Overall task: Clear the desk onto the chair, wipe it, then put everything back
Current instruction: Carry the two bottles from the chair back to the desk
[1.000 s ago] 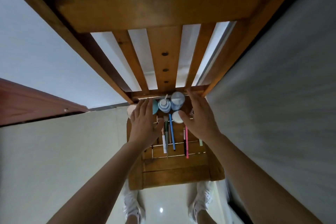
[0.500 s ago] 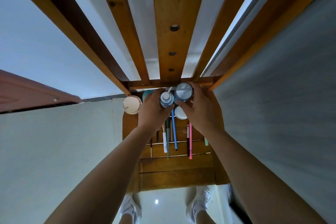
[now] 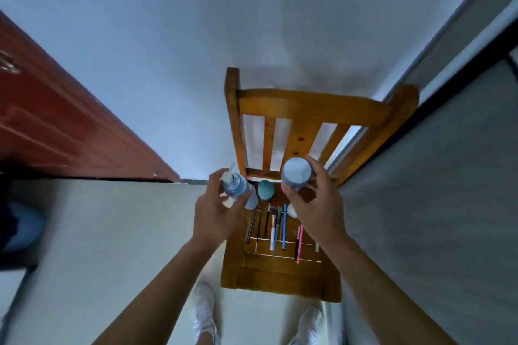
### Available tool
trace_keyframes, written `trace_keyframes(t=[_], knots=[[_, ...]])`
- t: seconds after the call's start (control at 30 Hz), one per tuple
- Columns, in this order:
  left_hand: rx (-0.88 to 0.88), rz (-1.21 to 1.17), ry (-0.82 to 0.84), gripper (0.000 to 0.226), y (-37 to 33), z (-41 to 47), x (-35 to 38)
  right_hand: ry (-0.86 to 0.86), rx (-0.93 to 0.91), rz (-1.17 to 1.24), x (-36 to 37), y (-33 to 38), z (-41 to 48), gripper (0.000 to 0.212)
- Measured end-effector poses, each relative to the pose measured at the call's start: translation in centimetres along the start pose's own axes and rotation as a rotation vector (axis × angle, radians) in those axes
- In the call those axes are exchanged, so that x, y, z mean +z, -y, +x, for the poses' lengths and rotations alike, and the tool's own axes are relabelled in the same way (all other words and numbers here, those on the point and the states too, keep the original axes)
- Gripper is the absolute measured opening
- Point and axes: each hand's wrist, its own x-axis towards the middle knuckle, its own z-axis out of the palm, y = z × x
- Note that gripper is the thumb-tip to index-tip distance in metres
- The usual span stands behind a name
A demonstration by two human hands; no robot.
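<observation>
A wooden chair [image 3: 283, 274] stands below me against the wall. My left hand [image 3: 213, 216] grips a blue pump bottle [image 3: 235, 185], raised above the seat's left rear corner. My right hand [image 3: 316, 204] holds a pale blue capped bottle [image 3: 296, 172] over the seat's rear right. A teal egg-shaped sponge [image 3: 265, 189] lies at the back of the seat between the hands. Several pens and brushes [image 3: 283, 227] lie side by side on the seat, and a small white jar [image 3: 291, 210] shows partly under my right hand.
A red-brown door [image 3: 56, 131] stands at the left. A white wall [image 3: 224, 22] rises behind the chair. A grey surface [image 3: 448, 204] borders the chair on the right. My white shoes [image 3: 204, 311] stand on the pale floor before the chair.
Both hands closed on the two bottles and lifted them off the seat. My head rose, so the whole chair back now shows. The round tan lid at the left is gone from view.
</observation>
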Motion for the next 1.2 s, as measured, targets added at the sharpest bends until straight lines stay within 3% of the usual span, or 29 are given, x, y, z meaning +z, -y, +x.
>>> trace_keyframes(t=[0.13, 0.3, 0.4, 0.63, 0.87, 1.2], knots=[[0.005, -0.005, -0.213, 0.059, -4.5, -1.9, -11.0, 0.088, -0.23, 0.103, 0.6, 12.4, 1.7, 0.07], [-0.017, 0.003, -0.577, 0.051, -6.2, -6.0, -26.2, 0.268, -0.485, 0.2, 6.5, 27.1, 1.5, 0.075], [-0.055, 0.03, -0.77, 0.051, -5.1, -9.8, -35.6, 0.335, -0.649, 0.274, 12.3, 35.1, -0.9, 0.071], [-0.131, 0.145, -1.033, 0.045, 2.0, -21.3, -55.1, 0.48, -0.783, 0.498, 28.3, 50.5, -10.5, 0.076], [-0.269, 0.184, -1.256, 0.053, 7.7, -32.7, -67.0, 0.682, -0.819, 0.62, 40.9, 61.2, -21.5, 0.076], [-0.491, 0.209, -1.425, 0.053, 19.1, -40.6, -77.1, 0.992, -0.927, 0.563, 58.7, 68.5, -32.3, 0.077]])
